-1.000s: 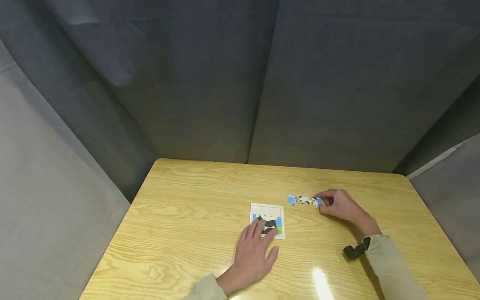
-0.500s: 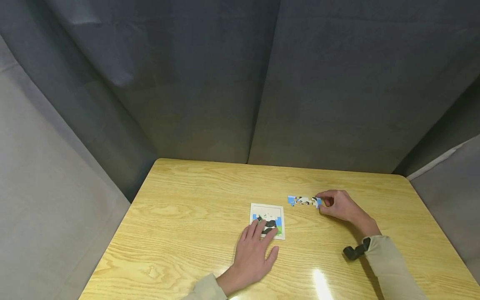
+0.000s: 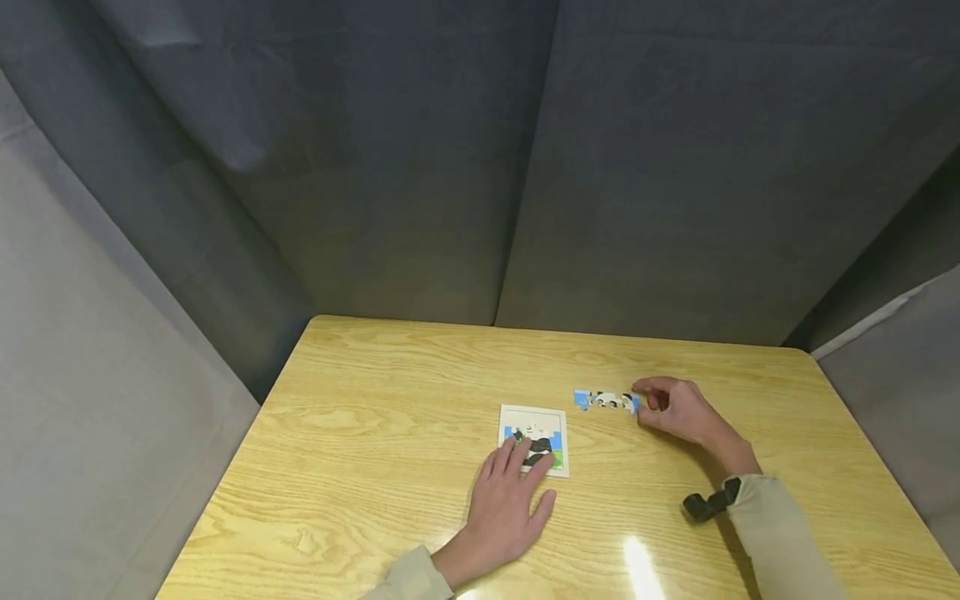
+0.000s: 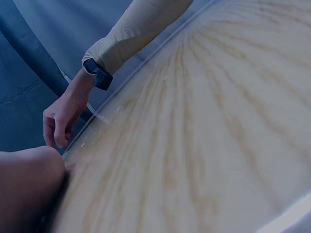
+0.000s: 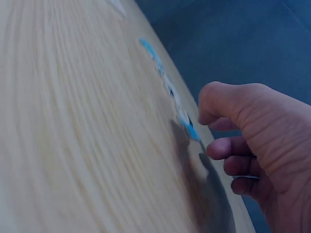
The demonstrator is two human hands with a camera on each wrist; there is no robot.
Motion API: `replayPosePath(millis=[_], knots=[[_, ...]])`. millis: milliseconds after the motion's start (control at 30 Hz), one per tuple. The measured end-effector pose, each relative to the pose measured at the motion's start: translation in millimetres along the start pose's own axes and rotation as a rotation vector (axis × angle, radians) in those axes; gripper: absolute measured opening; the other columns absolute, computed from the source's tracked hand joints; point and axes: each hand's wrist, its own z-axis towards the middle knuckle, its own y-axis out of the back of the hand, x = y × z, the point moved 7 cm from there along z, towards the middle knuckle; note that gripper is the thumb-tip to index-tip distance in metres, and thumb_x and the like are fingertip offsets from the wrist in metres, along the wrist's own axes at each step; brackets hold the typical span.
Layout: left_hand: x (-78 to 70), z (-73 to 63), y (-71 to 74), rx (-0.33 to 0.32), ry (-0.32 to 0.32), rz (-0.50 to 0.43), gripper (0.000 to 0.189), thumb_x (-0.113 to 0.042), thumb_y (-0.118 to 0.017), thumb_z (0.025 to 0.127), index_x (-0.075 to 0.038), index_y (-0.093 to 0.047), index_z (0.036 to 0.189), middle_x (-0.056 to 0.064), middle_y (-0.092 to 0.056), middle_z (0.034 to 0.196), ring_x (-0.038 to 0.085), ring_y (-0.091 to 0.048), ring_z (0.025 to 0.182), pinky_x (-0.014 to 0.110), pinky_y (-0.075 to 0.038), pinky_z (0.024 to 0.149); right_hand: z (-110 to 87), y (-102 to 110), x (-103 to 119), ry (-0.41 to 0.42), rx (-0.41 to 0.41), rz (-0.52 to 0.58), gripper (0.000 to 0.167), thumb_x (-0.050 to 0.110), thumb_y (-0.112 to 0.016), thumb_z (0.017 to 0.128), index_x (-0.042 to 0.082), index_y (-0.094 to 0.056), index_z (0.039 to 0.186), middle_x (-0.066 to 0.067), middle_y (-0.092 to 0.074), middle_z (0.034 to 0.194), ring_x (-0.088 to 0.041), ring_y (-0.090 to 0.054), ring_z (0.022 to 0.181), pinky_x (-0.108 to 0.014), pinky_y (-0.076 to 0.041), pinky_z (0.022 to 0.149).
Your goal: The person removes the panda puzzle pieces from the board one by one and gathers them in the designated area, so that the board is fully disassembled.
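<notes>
In the head view, my left hand [image 3: 502,508] lies with fingers extended across the lower part of a small white-framed puzzle board [image 3: 557,414]. Its panda picture is partly covered by those fingers; the upper area is pale. To the right, several joined jigsaw pieces [image 3: 606,400] form a short strip with a panda face and blue ends. My right hand [image 3: 678,408] is at the strip's right end. In the right wrist view, thumb and fingers of the right hand [image 5: 262,131] curve loosely, with a gap between them and the jigsaw strip [image 5: 167,80].
A wood-grain table [image 3: 375,400] carries everything. Dark grey curtains [image 3: 420,167] hang behind its far edge, and lighter grey cloth [image 3: 90,375] hangs at the left. A black wrist device [image 3: 711,500] sits at the right cuff.
My right thumb and fingertips have parted slightly from the strip's right end. The left hand and the puzzle board have stayed in place.
</notes>
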Motion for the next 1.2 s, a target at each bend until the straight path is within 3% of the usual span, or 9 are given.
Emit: replayPosePath(millis=[200,400,567,767,967,1200], knots=[[-2.3,0.5,2.3,-0.009,-0.01,-0.012,0.049,-0.046,-0.045,0.107,-0.029,-0.052,0.152,0.01,-0.043,0.16,0.037,-0.036,0.15,0.054,-0.037,0.118,-8.1,-0.4,30.0,0.073,-0.129,0.023,0.026,0.001,-0.076,0.085,0.0,-0.075,0.111,0.003,-0.062,0.078,-0.008,-0.052,0.065,-0.022,-0.046,0.059],[-2.5,1.2,1.4,0.002,-0.009,0.001,0.05,-0.047,-0.044,0.108,-0.029,-0.05,0.154,0.01,-0.041,0.162,0.037,-0.035,0.151,0.054,-0.036,0.119,-9.2,-20.3,78.3,0.193,-0.168,0.068,0.021,-0.006,-0.073,0.084,0.0,-0.077,0.104,0.005,-0.062,0.078,-0.008,-0.052,0.063,-0.02,-0.044,0.054],[-1.7,3.0,2.4,0.031,-0.005,-0.028,0.048,-0.041,-0.043,0.109,-0.025,-0.05,0.154,0.012,-0.04,0.162,0.038,-0.034,0.151,0.056,-0.035,0.119,-3.8,-50.7,114.4,0.236,-0.091,0.089,0.021,-0.005,-0.072,0.087,0.0,-0.077,0.107,0.007,-0.063,0.082,-0.006,-0.054,0.069,-0.022,-0.047,0.058],[-2.3,4.4,4.6,0.022,-0.024,-0.033,0.043,-0.029,-0.042,0.11,-0.02,-0.054,0.151,0.012,-0.042,0.161,0.039,-0.036,0.15,0.055,-0.037,0.118,3.1,-82.1,136.8,0.226,0.002,0.091,0.023,-0.002,-0.076,0.087,0.0,-0.075,0.11,0.004,-0.064,0.086,-0.012,-0.057,0.074,-0.024,-0.049,0.064],[-2.9,2.1,5.2,0.01,-0.04,-0.004,0.043,-0.028,-0.04,0.11,-0.019,-0.055,0.149,0.012,-0.043,0.161,0.038,-0.037,0.15,0.053,-0.037,0.119,7.2,-100.9,144.2,0.227,0.116,0.137,0.026,0.005,-0.079,0.091,-0.002,-0.073,0.115,-0.007,-0.065,0.088,-0.017,-0.058,0.075,-0.023,-0.049,0.064],[-6.0,-8.3,12.7,-0.017,-0.028,-0.031,0.044,-0.027,-0.045,0.109,-0.015,-0.054,0.15,0.015,-0.044,0.159,0.037,-0.04,0.148,0.053,-0.039,0.117,8.0,-104.4,143.4,0.209,0.113,0.139,0.028,0.01,-0.083,0.089,-0.001,-0.074,0.114,-0.005,-0.063,0.086,-0.016,-0.057,0.072,-0.023,-0.048,0.063]])
